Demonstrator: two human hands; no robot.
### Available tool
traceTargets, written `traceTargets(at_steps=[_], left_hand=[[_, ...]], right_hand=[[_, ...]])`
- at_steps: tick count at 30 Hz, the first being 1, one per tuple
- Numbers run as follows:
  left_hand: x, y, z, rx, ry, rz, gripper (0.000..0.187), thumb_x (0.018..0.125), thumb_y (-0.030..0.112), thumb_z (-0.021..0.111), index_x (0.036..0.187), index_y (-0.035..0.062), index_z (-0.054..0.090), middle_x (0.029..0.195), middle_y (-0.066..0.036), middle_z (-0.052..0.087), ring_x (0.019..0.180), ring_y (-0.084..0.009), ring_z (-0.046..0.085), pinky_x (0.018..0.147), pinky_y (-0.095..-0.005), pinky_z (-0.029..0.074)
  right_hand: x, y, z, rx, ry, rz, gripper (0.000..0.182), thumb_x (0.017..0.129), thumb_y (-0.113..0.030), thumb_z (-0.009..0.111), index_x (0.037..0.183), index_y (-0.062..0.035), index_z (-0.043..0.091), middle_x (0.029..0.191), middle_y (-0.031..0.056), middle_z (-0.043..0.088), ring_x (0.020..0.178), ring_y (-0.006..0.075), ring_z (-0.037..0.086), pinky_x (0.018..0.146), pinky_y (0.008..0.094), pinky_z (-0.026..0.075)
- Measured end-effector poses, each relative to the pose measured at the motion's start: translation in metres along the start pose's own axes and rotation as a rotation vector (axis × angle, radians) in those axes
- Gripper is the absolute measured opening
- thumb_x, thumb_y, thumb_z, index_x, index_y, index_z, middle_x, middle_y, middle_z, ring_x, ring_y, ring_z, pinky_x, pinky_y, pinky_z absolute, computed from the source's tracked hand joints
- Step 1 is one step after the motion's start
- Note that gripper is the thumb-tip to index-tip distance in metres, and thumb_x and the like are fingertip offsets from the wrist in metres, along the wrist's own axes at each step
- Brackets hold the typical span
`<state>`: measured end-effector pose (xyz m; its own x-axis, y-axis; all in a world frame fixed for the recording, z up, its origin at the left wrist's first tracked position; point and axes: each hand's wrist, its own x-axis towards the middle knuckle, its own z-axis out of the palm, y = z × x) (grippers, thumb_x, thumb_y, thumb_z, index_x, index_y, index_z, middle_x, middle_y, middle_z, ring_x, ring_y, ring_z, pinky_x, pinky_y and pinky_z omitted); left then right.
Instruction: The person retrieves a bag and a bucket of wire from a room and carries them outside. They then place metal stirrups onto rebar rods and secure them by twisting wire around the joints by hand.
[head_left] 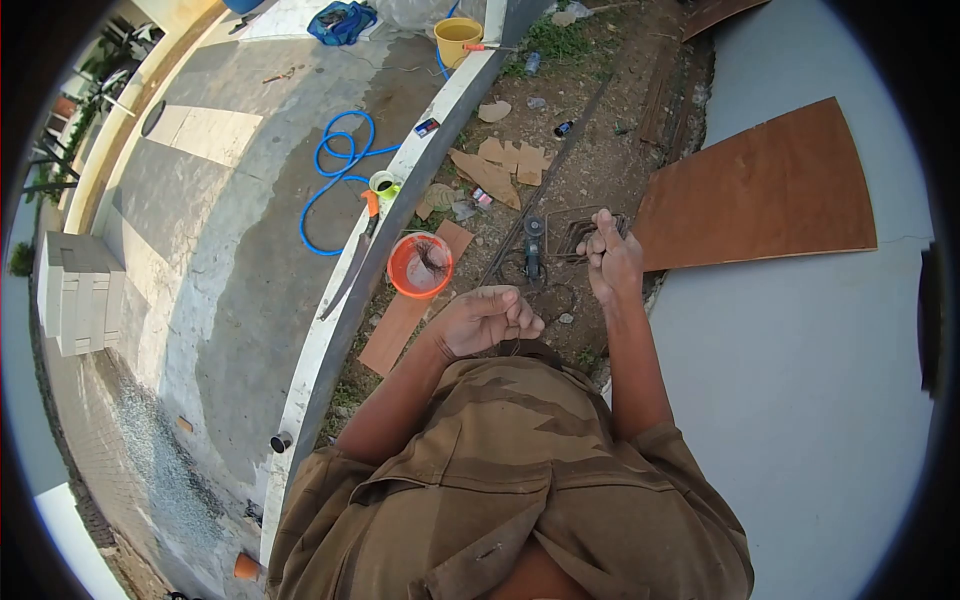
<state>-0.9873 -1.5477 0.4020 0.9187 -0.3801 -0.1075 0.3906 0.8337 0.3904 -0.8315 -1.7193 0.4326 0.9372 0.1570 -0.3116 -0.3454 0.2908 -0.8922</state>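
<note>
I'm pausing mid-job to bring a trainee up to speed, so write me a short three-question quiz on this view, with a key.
1. Which appears nearer the orange bucket in this view: the left grip or the right grip?
2. True or false: the blue hose is coiled inside the orange bucket.
3. What dark material lies in the orange bucket?

Key:
1. The left grip.
2. False; the blue hose lies in loops on the concrete.
3. Thin, wire-like strands.
</note>
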Motion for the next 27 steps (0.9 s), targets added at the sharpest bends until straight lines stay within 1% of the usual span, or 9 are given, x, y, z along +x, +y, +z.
traceTargets(at_steps=[3, 6, 9, 12, 15, 18, 21, 24, 27], left_hand=[[0.004, 0.002, -0.016, 0.029, -0.234, -0.383, 0.031, 0.102, 0.031, 0.049, 0.086, 0.0058, 0.057, 0.074, -0.004, 0.058, 0.076, -0.0147, 0.062, 0.079, -0.0329, 0.052], [0.005, 0.004, -0.001, 0.963, 0.062, -0.543, 0.032, 0.101, 0.034, 0.052, 0.089, 0.0054, 0.059, 0.069, 0.0, 0.055, 0.063, -0.0105, 0.056, 0.064, -0.0302, 0.049], [0.0, -0.001, -0.032, 0.861, 0.147, -0.345, 0.029, 0.101, 0.032, 0.052, 0.093, 0.0059, 0.061, 0.07, 0.002, 0.055, 0.062, -0.0108, 0.056, 0.057, -0.0278, 0.046], [-0.011, -0.015, -0.034, 0.107, 0.386, -0.15, 0.029, 0.099, 0.033, 0.058, 0.093, 0.0053, 0.061, 0.068, 0.005, 0.052, 0.056, -0.0075, 0.047, 0.05, -0.0253, 0.041], [-0.027, -0.005, -0.034, 0.069, 0.314, -0.228, 0.026, 0.099, 0.031, 0.058, 0.097, 0.0058, 0.06, 0.064, 0.006, 0.043, 0.054, -0.0052, 0.043, 0.048, -0.0224, 0.039], [-0.038, -0.003, -0.046, 0.013, 0.516, -0.061, 0.025, 0.1, 0.033, 0.056, 0.098, 0.0073, 0.058, 0.063, 0.007, 0.038, 0.052, -0.0039, 0.039, 0.047, -0.0212, 0.039], [-0.052, 0.005, -0.064, -0.227, 0.632, 0.234, 0.022, 0.103, 0.029, 0.051, 0.106, 0.0088, 0.056, 0.066, 0.007, 0.038, 0.052, -0.0045, 0.036, 0.048, -0.0213, 0.038], [-0.067, -0.006, -0.104, -0.238, 0.605, 0.293, 0.022, 0.103, 0.032, 0.05, 0.105, 0.0109, 0.055, 0.076, 0.004, 0.052, 0.066, -0.008, 0.053, 0.061, -0.0234, 0.047], [-0.047, -0.024, -0.084, -0.162, 0.764, 0.149, 0.024, 0.102, 0.036, 0.051, 0.103, 0.0127, 0.055, 0.095, -0.002, 0.065, 0.089, -0.0163, 0.063, 0.076, -0.0332, 0.052]], right_hand=[[0.008, -0.005, 0.001, 0.008, -0.081, 0.037, 0.023, 0.095, -0.022, 0.065, 0.092, -0.001, 0.059, 0.058, -0.0025, 0.042, 0.048, 0.0099, 0.038, 0.059, 0.0313, 0.046], [0.001, -0.011, 0.011, -0.219, -0.075, -0.054, 0.021, 0.095, -0.021, 0.065, 0.09, -0.0016, 0.058, 0.057, -0.0025, 0.042, 0.046, 0.0095, 0.037, 0.055, 0.0299, 0.044], [0.005, -0.011, 0.008, -0.098, -0.034, -0.022, 0.02, 0.094, -0.018, 0.066, 0.087, -0.0021, 0.057, 0.056, -0.0023, 0.042, 0.046, 0.0093, 0.037, 0.051, 0.0291, 0.042], [0.017, -0.006, -0.004, -0.164, 0.109, -0.055, 0.023, 0.092, -0.02, 0.069, 0.085, -0.0029, 0.056, 0.056, -0.0024, 0.041, 0.045, 0.0098, 0.037, 0.051, 0.0291, 0.041], [0.015, -0.002, -0.013, -0.197, 0.1, -0.01, 0.028, 0.09, -0.025, 0.072, 0.088, -0.002, 0.057, 0.058, -0.0023, 0.042, 0.048, 0.0101, 0.04, 0.054, 0.0308, 0.042], [0.014, 0.0, -0.022, -0.172, -0.056, 0.098, 0.035, 0.088, -0.03, 0.075, 0.094, 0.0006, 0.058, 0.062, -0.0022, 0.043, 0.051, 0.0102, 0.041, 0.057, 0.0321, 0.043], [0.012, 0.018, -0.035, -0.097, -0.142, 0.191, 0.039, 0.089, -0.032, 0.074, 0.101, 0.0023, 0.058, 0.064, -0.0018, 0.044, 0.052, 0.0102, 0.041, 0.059, 0.0319, 0.043], [0.001, 0.034, -0.042, -0.105, -0.241, 0.317, 0.038, 0.096, -0.032, 0.064, 0.106, 0.0031, 0.058, 0.063, -0.0014, 0.044, 0.052, 0.0114, 0.041, 0.063, 0.0314, 0.043], [-0.019, 0.042, -0.024, 0.121, -0.399, 0.444, 0.033, 0.1, -0.028, 0.054, 0.11, 0.0037, 0.057, 0.062, -0.0004, 0.044, 0.053, 0.0131, 0.043, 0.068, 0.0316, 0.044]])
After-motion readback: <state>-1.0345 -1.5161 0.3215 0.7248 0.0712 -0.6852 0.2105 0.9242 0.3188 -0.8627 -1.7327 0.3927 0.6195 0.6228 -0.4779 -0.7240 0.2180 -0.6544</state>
